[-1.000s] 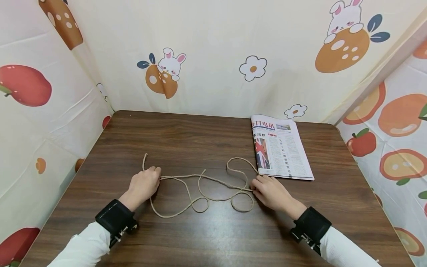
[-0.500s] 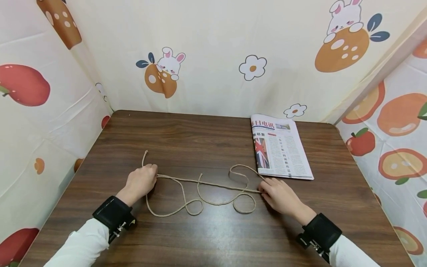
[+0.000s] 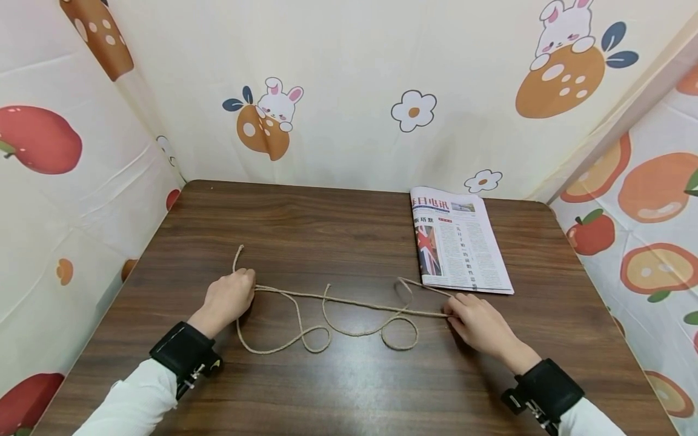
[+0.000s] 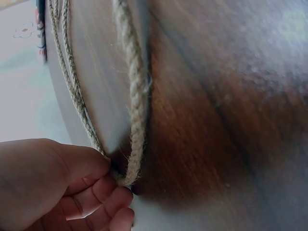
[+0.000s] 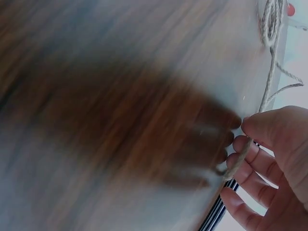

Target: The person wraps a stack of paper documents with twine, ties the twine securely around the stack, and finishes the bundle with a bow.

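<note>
A thin tan rope (image 3: 354, 302) lies across the wooden table, its middle stretch nearly straight between the two hands, with loose loops on the near side. My left hand (image 3: 229, 300) pinches it at the left; a short end sticks up past the knuckles. In the left wrist view the thumb and curled fingers (image 4: 103, 192) hold the rope (image 4: 137, 101) where it bends. At the right, my right hand (image 3: 482, 321) pinches the rope between thumb and fingers. The right wrist view shows a rope end (image 5: 236, 166) running over those fingers (image 5: 250, 178).
A folded newspaper (image 3: 463, 242) lies at the back right of the brown table (image 3: 305, 218), just beyond the right hand. Patterned cloth walls (image 3: 349, 91) stand behind and at both sides. Black camera straps (image 3: 185, 351) circle both wrists.
My right hand has slid rightward along the table, drawing the rope straighter and flattening the loop near the newspaper. My left hand has shifted slightly left, still holding the rope.
</note>
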`<state>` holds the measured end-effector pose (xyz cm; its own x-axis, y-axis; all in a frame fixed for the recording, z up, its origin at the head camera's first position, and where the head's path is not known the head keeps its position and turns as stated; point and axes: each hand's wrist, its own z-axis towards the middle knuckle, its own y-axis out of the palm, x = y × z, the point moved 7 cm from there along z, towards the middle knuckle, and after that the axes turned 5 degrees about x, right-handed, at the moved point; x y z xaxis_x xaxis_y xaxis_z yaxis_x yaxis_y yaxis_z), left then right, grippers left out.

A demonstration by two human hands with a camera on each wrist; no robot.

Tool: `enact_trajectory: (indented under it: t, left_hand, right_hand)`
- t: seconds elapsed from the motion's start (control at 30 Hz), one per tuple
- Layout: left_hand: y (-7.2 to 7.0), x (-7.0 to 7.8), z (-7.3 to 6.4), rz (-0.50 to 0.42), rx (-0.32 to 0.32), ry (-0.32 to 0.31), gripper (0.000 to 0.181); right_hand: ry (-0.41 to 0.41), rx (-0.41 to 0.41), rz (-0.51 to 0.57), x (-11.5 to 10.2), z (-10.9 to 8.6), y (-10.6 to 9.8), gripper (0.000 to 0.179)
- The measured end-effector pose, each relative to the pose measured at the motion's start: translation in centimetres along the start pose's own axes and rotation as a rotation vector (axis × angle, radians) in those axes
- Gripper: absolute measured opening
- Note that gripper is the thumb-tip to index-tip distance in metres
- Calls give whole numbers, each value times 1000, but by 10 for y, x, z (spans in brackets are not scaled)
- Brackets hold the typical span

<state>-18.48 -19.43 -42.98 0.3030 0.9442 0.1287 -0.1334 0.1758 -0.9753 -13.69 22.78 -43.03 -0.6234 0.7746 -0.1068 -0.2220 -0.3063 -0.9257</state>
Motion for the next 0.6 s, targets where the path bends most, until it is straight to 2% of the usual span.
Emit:
enact_trajectory:
  t: [0.23,0.37,0.6]
  left_hand:
    - [-2,0,-2,-11,-17,-9,12]
    - [-4,1,-2,-4,-5,-10,13]
    - [-5,7,-1,16,22,16,13]
  right_hand:
    - [32,9,-16,15,-12,-8,24]
    - [49,20,-9,22,-17,-11,25]
    - [0,52,18,14,-10,-11,24]
